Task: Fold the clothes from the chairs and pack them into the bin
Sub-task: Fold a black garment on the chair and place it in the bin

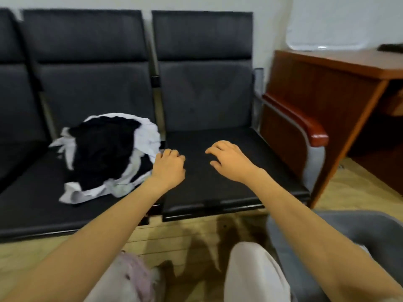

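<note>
A rumpled pile of clothes (104, 155), black garments on top of white ones, lies on the middle black chair seat (32, 192). My left hand (169, 168) hovers at the pile's right edge with its fingers loosely curled and holds nothing that I can see. My right hand (229, 159) hangs above the right chair seat (239, 186), fingers relaxed and bent downward, holding nothing. A grey bin (349, 232) shows at the lower right, partly behind my right forearm.
The black chairs form a joined row against a white wall. A red-brown armrest (305, 125) ends the row on the right, with a wooden desk (338, 83) beyond it. My knees in light trousers (250, 273) are at the bottom above a wooden floor.
</note>
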The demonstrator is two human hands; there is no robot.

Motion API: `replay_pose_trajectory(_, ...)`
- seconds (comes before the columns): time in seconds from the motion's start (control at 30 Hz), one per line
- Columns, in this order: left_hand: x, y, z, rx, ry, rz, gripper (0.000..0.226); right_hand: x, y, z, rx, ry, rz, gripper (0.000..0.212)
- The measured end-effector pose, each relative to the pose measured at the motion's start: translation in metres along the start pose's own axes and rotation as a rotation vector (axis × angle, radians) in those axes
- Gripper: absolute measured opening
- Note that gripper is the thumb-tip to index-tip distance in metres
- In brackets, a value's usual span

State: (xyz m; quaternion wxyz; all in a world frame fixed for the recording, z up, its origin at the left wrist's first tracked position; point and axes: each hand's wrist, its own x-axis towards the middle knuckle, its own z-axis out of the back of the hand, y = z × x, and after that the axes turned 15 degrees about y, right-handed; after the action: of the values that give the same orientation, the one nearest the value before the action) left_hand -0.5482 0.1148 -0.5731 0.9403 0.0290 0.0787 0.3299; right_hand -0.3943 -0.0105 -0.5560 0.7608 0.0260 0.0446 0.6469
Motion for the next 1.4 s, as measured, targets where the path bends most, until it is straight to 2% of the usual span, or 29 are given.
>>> replay_pose_trajectory(0.1, -0.008, 0.066, 0.000, -0.048, -0.013, 0.136, 0.039, 0.052, 0.041, 0.011, -0.004, 0.033, 0.086, 0.043)
replay_pose_trajectory(0.3, -0.009, 0.170, -0.013, -0.172, 0.063, 0.331, 0.042, 0.149, 0.105, 0.006, 0.010, 0.146, 0.197, 0.047)
replay_pose_trajectory(0.43, 0.003, 0.218, -0.035, -0.279, 0.055, 0.416, 0.049, 0.209, 0.134, -0.011, 0.031, 0.253, 0.217, 0.054)
replay_pose_trajectory(0.57, 0.021, 0.245, -0.062, -0.420, 0.015, 0.452, 0.068, 0.264, 0.154, -0.032, 0.197, 0.279, 0.157, 0.058)
replay_pose_trajectory(0.63, 0.030, 0.252, -0.074, -0.535, 0.012, 0.438, 0.071, 0.286, 0.159, -0.045, 0.282, 0.256, 0.084, 0.060)
replay_pose_trajectory(0.7, 0.038, 0.254, -0.085, -0.609, -0.018, 0.424, 0.061, 0.303, 0.162, -0.057, 0.359, 0.238, 0.016, 0.064)
replay_pose_trajectory(0.77, 0.043, 0.256, -0.094, -0.589, -0.142, 0.447, 0.049, 0.316, 0.163, -0.069, 0.403, 0.224, -0.016, 0.060)
replay_pose_trajectory(0.83, 0.043, 0.256, -0.100, -0.585, -0.307, 0.433, 0.043, 0.322, 0.165, -0.078, 0.358, 0.178, -0.015, 0.041)
replay_pose_trajectory(0.9, 0.041, 0.255, -0.102, -0.600, -0.435, 0.397, 0.037, 0.321, 0.167, -0.081, 0.343, 0.057, 0.005, 0.026)
replay_pose_trajectory(1.0, 0.035, 0.247, -0.090, -0.576, -0.555, 0.389, 0.029, 0.306, 0.167, -0.066, 0.546, -0.174, 0.059, 0.023)
replay_pose_trajectory(1.1, 0.027, 0.234, -0.068, -0.615, -0.455, 0.371, 0.027, 0.284, 0.162, -0.033, 0.811, -0.273, 0.069, 0.012)
replay_pose_trajectory(1.2, 0.021, 0.220, -0.049, -0.659, -0.440, 0.359, 0.028, 0.254, 0.147, 0.000, 1.110, -0.229, 0.039, 0.017)
replay_pose_trajectory(1.27, 0.016, 0.204, -0.036, -0.753, -0.438, 0.293, 0.025, 0.232, 0.128, 0.014, 1.103, -0.249, 0.005, 0.016)
replay_pose_trajectory(1.4, 0.010, 0.151, -0.014, -0.798, -0.311, 0.094, 0.014, 0.184, 0.073, 0.028, 0.923, -0.283, -0.103, 0.024)
